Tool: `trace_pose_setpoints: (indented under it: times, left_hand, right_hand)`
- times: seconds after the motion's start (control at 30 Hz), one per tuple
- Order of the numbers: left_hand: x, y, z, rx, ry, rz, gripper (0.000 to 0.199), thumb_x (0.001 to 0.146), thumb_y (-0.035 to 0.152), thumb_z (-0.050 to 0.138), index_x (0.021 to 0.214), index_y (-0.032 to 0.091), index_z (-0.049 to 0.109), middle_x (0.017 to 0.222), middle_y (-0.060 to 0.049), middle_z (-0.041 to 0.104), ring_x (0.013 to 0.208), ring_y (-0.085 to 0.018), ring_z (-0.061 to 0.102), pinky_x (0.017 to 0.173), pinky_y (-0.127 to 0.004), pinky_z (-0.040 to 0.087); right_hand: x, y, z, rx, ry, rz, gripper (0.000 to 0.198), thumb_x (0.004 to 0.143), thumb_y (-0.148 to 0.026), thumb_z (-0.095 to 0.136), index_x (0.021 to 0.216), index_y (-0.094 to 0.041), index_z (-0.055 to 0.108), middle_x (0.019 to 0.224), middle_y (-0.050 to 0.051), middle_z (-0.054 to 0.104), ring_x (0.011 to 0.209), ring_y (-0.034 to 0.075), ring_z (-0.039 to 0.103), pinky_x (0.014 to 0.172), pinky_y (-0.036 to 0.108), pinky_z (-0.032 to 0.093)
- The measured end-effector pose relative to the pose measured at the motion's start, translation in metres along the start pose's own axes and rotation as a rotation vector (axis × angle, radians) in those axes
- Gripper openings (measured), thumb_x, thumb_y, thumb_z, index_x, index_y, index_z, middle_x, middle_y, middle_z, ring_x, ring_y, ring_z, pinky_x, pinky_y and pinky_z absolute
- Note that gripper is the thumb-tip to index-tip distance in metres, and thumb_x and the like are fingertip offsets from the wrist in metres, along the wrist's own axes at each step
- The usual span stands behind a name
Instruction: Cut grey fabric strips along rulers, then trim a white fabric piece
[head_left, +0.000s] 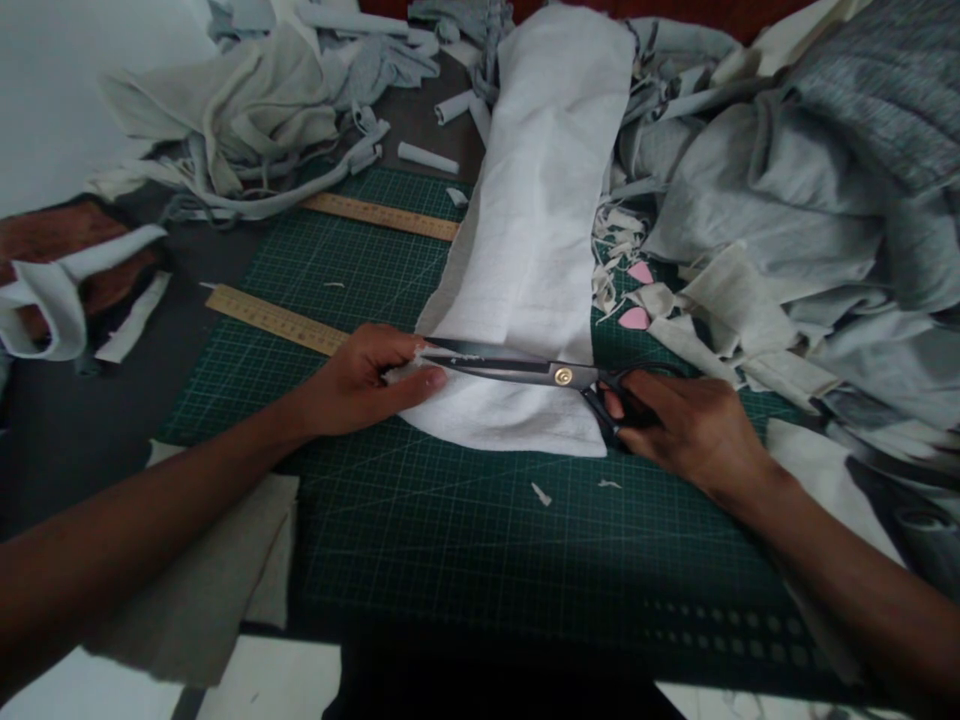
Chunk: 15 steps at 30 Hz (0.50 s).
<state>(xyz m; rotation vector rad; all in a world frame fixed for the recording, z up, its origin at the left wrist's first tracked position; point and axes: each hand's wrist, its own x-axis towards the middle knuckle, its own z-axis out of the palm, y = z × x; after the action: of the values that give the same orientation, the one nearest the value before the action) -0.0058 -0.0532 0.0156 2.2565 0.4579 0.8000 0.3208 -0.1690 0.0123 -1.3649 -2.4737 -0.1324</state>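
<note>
From where I stood, the cloth [551, 220] ran in a long white band down the green mat [420, 540], its near end spread between the person's hands. The left hand [367, 375] pinched its left edge between thumb and fingers, right by the blade tips of the scissors [563, 376]. The fingers of the right hand [682, 415] were wrapped through the scissors' handles at the cloth's right side. The blades lay across the near end with white fluff on them; I couldn't tell how far they bit in. The mat carried plenty: a near ruler [277, 318] reaching toward the left hand, a far ruler [382, 215] meeting the cloth's left edge, and two pink chalks [634, 318] beside the scraps [619, 235] on the right. A big grey heap [765, 200] of fabric crowded that side. On the dark worktop [142, 400], a paler heap [262, 100] sat at the far left, near a small white roll [427, 157], and a white strip lay over something brown [97, 240].
</note>
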Motion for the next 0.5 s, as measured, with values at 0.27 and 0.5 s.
trace_pose_setpoints:
  times: [0.27, 0.5]
  left_hand:
    - [0.000, 0.001, -0.002, 0.000, -0.031, -0.024, 0.027, 0.090, 0.015, 0.061, 0.064, 0.018, 0.054, 0.049, 0.008, 0.041, 0.041, -0.005, 0.039, 0.040, -0.018, 0.027]
    - [-0.001, 0.001, -0.002, -0.027, -0.058, -0.138, 0.022, 0.093, 0.023, 0.060, 0.071, 0.018, 0.060, 0.050, 0.007, 0.042, 0.042, -0.007, 0.038, 0.040, -0.020, 0.028]
  right_hand:
    - [0.004, -0.006, 0.001, -0.087, 0.030, 0.049, 0.011, 0.088, -0.022, 0.058, 0.078, -0.019, 0.057, 0.060, -0.001, 0.057, 0.050, 0.013, 0.052, 0.052, 0.028, 0.035]
    - [0.004, -0.010, 0.000, -0.092, 0.037, 0.056, 0.008, 0.087, -0.021, 0.058, 0.080, -0.018, 0.058, 0.063, 0.000, 0.058, 0.052, 0.014, 0.054, 0.052, 0.029, 0.035]
